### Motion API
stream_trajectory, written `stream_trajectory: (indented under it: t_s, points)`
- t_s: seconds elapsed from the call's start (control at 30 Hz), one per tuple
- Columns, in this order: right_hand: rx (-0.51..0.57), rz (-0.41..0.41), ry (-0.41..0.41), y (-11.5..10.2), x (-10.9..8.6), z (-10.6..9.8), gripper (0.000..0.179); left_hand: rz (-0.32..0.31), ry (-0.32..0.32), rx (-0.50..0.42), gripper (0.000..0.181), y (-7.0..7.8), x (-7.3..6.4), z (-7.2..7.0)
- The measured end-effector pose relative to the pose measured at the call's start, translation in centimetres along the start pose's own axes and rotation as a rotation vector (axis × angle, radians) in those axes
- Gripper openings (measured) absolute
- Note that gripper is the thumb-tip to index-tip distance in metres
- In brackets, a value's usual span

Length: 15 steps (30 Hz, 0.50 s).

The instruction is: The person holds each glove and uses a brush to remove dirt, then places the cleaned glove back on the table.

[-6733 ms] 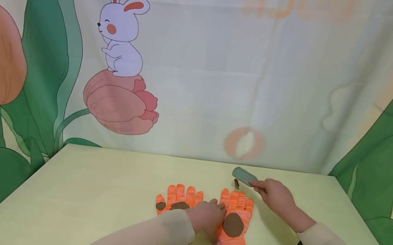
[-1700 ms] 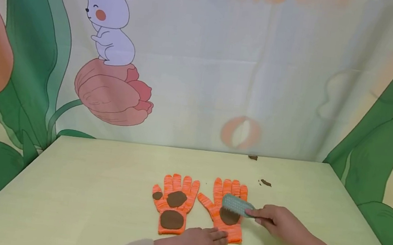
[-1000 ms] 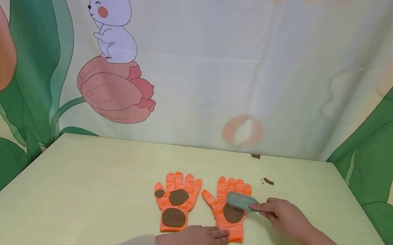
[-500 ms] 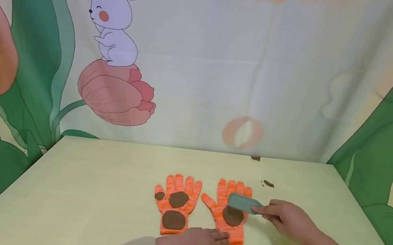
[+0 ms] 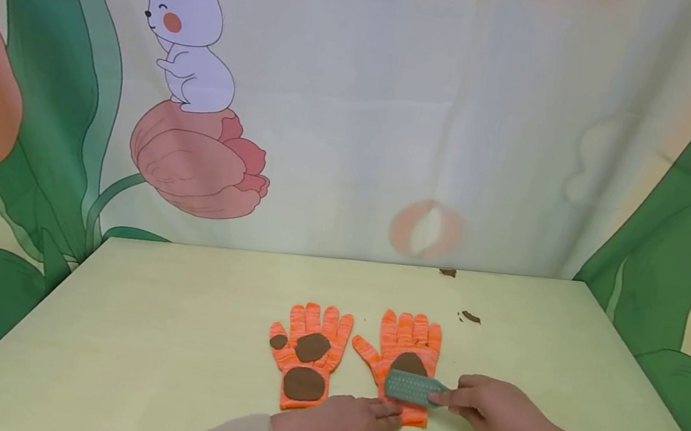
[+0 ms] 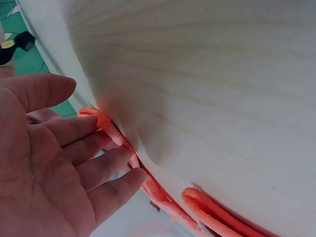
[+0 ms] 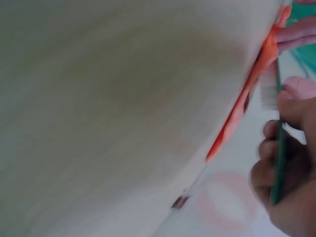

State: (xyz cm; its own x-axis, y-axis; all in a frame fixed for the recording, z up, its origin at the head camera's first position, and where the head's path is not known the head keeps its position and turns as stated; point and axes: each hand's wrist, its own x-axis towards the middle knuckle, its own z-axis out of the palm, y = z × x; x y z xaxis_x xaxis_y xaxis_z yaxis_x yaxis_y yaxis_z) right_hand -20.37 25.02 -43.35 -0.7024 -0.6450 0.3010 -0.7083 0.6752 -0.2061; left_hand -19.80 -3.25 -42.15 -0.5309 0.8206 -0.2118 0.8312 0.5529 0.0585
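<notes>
Two orange knit work gloves lie flat, fingers pointing away. The left glove point(image 5: 309, 365) has several brown patches; the right glove point(image 5: 411, 335) has one large brown patch on its palm. My left hand point(image 5: 340, 430) presses its straight fingertips on the right glove's cuff; in the left wrist view those fingers point(image 6: 109, 165) lie along the glove's edge. My right hand point(image 5: 505, 413) grips a green brush point(image 5: 407, 387) by its handle. Its head lies across the lower palm, hiding part of the patch. In the right wrist view, white bristles point(image 7: 269, 89) face the glove.
Dark brown bits point(image 5: 470, 317) lie on the pale table point(image 5: 162, 337) beyond the right glove, with another brown piece point(image 5: 448, 273) at the back edge. Behind the table hangs a printed backdrop point(image 5: 342, 136) with a rabbit and tulips.
Earlier the brush was near the back of the table by a brown bit; then it worked over the palm, and now it has moved down toward the cuff. The left hand shifted to the cuff.
</notes>
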Motion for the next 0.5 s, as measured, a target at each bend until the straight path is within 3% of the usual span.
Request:
stream_trajectory:
  t_s: [0.13,0.2,0.3,0.4,0.5]
  points:
    - [-0.099,0.148,-0.002,0.4,0.3,-0.6,0.034,-0.001,0.007,0.02,0.051,-0.1,-0.1,-0.1]
    - [-0.088,0.166,0.023,0.5,0.3,-0.8,0.034,-0.002,-0.002,0.017,0.051,-0.2,-0.1,-0.1]
    - [0.023,0.06,0.015,0.3,0.5,-0.5,0.034,0.002,-0.007,0.015,0.051,-0.2,-0.1,-0.2]
    - [0.163,-0.036,-0.072,0.1,0.9,0.5,0.033,0.007,0.012,0.036,0.051,-0.1,-0.3,-0.2]
    - [0.213,-0.026,-0.141,0.2,1.1,1.0,0.034,0.003,0.007,0.034,0.051,-0.1,-0.3,-0.3]
